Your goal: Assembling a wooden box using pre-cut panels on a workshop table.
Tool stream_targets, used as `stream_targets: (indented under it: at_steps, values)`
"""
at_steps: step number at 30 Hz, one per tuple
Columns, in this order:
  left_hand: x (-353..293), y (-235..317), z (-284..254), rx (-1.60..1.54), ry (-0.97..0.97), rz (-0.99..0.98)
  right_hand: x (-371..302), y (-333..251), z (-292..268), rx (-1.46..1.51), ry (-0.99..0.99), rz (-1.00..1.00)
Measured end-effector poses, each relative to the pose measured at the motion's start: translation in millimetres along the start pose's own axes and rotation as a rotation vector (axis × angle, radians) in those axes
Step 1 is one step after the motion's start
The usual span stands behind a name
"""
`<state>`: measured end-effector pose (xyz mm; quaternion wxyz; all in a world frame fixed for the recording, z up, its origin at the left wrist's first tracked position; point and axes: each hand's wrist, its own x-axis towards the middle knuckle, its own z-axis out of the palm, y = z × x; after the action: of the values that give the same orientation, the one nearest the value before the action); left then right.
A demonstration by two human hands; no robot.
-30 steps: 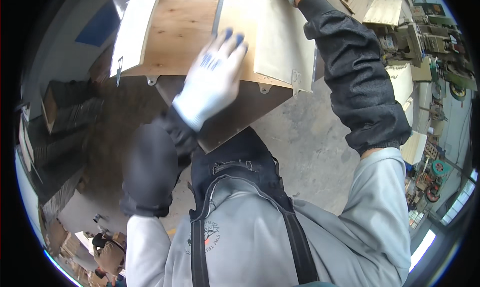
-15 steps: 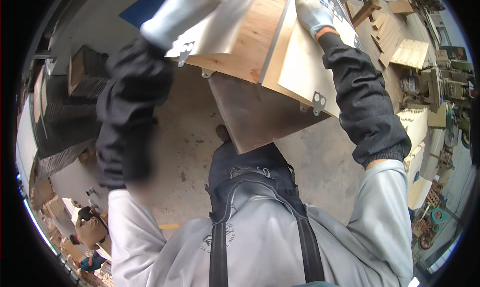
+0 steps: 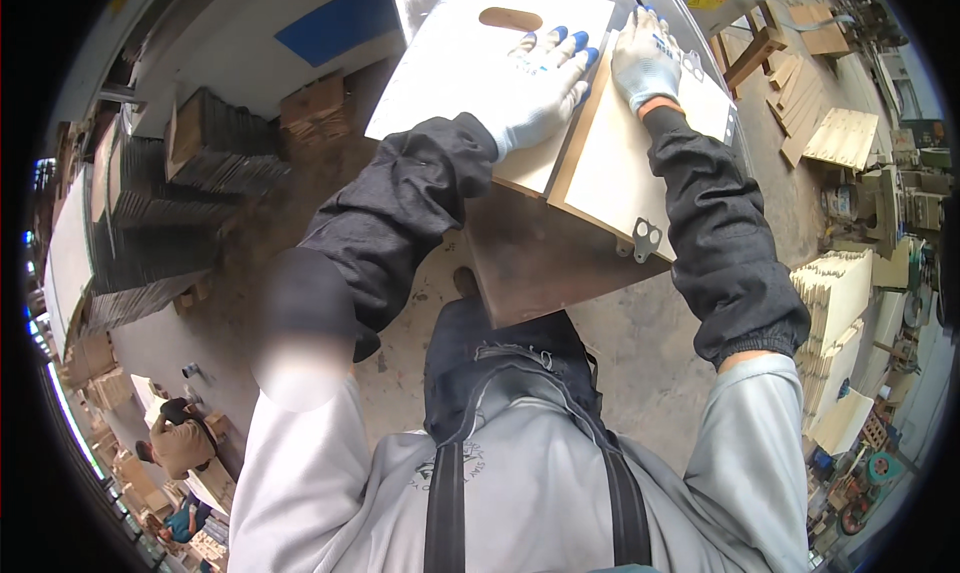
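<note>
My left hand [image 3: 545, 85], in a white glove with blue fingertips, lies flat with spread fingers on a pale wooden board [image 3: 435, 83]. An oval slot [image 3: 510, 19] is cut through that board near its far edge. Beside it, across a narrow dark gap, is a second pale board [image 3: 618, 178]. My right hand [image 3: 647, 65], gloved alike, rests on this one with its fingers stretched out. A grey metal plate with two round holes [image 3: 648, 236] sticks out at the second board's near corner. Both boards lie on a metal table [image 3: 545, 258] whose near corner points toward me.
Stacks of dark-edged panels [image 3: 165, 218] stand on the left, near a blue sheet [image 3: 338, 23]. To the right are wooden strips [image 3: 790, 108] and stacked pale boards [image 3: 835, 293]. A person in brown [image 3: 180, 441] works at the far lower left.
My left hand has moved right and come down flat on the left board, which was tilted and blurred before. My right hand stays on the right board.
</note>
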<state>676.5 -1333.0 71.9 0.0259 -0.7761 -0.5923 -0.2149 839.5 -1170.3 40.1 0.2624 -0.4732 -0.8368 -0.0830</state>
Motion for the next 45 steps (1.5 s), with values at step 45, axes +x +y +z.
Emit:
stream_targets:
  at_steps: [45]
  values:
    - [-4, 0, 32, 0.066, 0.041, 0.007, -8, -17, 19, -0.050, -0.218, 0.079]
